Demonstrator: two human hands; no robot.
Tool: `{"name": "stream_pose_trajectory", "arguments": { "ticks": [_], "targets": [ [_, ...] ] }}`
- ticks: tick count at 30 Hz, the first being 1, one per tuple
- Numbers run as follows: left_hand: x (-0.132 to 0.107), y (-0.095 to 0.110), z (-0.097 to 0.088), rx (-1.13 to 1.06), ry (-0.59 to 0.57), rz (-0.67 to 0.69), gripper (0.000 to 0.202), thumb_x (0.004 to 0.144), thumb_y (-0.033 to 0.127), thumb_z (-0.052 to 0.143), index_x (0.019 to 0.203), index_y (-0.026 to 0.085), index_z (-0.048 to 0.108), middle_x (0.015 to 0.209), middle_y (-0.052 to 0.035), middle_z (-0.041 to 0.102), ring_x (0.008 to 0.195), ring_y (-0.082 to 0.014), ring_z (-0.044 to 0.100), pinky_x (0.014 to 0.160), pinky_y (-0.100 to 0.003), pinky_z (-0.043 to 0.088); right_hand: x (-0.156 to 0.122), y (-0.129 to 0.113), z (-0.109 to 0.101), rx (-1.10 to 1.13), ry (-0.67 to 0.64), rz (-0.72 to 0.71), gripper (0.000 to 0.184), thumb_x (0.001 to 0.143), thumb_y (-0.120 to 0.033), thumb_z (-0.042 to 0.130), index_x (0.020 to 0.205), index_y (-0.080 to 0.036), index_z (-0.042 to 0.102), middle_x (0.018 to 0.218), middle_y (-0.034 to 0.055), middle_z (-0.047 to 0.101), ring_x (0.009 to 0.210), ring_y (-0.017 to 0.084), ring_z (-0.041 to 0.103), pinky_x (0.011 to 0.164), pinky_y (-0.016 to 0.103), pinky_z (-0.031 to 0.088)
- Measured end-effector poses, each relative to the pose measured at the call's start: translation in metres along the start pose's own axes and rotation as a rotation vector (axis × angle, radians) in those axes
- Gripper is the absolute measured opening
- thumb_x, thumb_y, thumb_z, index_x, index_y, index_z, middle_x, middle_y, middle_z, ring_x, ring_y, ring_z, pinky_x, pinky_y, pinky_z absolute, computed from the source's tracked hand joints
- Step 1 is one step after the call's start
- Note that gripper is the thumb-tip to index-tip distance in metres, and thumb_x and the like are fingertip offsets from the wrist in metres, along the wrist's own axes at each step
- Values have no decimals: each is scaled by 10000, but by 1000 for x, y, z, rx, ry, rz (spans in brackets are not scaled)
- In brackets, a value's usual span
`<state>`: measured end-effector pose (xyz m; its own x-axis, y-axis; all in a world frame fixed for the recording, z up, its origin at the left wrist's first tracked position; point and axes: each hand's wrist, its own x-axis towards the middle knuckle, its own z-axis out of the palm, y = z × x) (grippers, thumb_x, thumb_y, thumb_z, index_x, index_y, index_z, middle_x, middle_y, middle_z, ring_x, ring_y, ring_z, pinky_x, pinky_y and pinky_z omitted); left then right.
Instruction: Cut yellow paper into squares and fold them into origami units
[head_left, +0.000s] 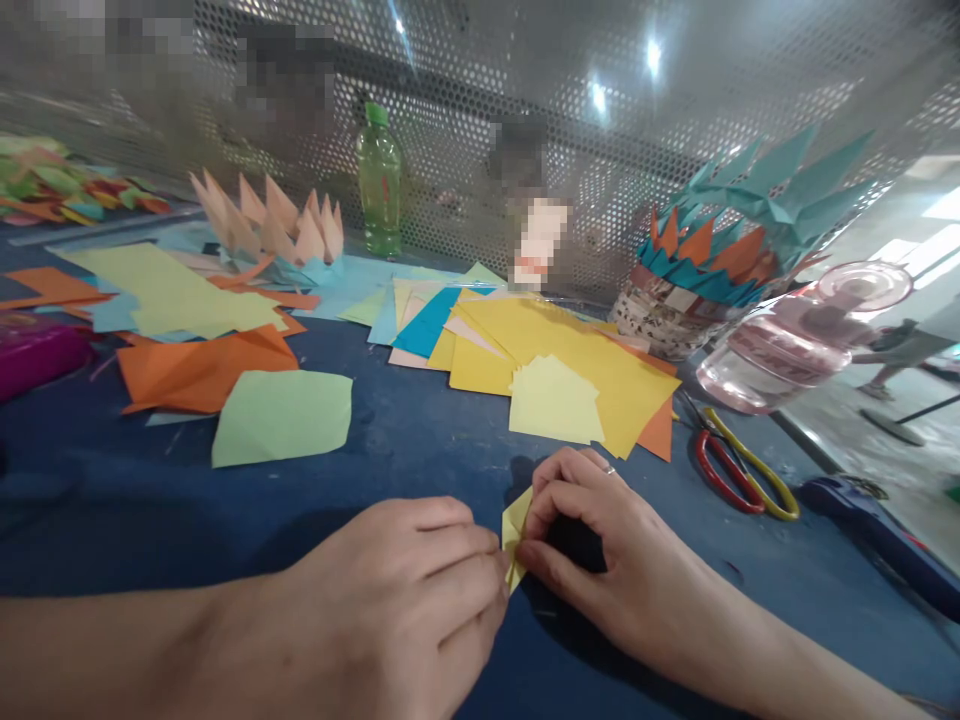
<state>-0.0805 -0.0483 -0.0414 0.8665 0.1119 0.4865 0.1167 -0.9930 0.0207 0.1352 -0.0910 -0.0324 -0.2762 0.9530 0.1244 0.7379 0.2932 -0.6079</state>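
Note:
Between my two hands is a small folded piece of yellow paper [513,522], standing tilted just above the blue table. My right hand [611,545] pinches its right side between thumb and fingers; a ring shows on one finger. My left hand [420,590], its back toward me, has its fingers pressed together against the paper's left edge, and the fingertips and thumb are hidden. Just beyond the hands lies a stack of pale yellow paper pieces [555,400] on larger yellow sheets [622,385]. A light green sheet [285,415] lies to the left.
Red-and-yellow-handled scissors [739,470] and a dark blue tool [877,530] lie at right. Behind them stand a pink bottle [780,345] and a paper-decorated container [667,305]. A green-capped bottle [380,185], a spiky paper ring [277,225] and orange paper [202,370] are farther back.

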Motion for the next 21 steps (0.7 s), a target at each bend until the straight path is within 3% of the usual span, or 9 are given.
{"name": "stream_pose_trajectory", "arguments": {
  "ticks": [15,21],
  "targets": [
    [0,-3,1,-96,-24,-23,281,909,238,385,1029,189,634,906,-66,693,843,-192,619,865,-322,482,-1,-1,1,-27,6,21,125,799,-100,597,738,-200,553,898,17,561,878,173,526,806,360,428],
    [6,-1,0,-112,-86,-91,338,899,203,378,1178,194,569,937,-60,680,858,-189,609,826,-315,491,0,0,1,-19,8,-1,140,792,-86,610,730,-198,550,879,8,566,874,166,529,797,346,430]
  ]
}}
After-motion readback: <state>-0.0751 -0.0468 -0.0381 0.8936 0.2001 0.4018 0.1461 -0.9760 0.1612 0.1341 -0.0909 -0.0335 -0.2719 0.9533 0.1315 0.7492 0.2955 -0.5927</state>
